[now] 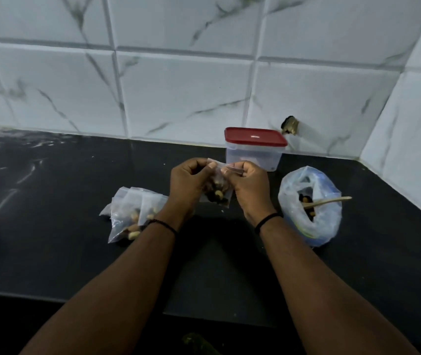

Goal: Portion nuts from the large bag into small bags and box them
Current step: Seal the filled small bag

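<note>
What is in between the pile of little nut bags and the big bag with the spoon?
In the head view, both hands, left hand and right hand, pinch one small bag of nuts there.

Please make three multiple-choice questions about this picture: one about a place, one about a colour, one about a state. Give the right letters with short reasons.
1. Where is the wooden spoon?
A. in the large bag
B. on the box
C. among the filled small bags

2. What colour is the box lid?
A. blue
B. red
C. white

3. What are the hands doing?
A. resting flat
B. both pinching a small bag's top
C. lifting the lid

Answers: A, the spoon sticks out of the large bag; B, the lid is red; C is wrong, B: left hand and right hand hold the small bag.
</note>
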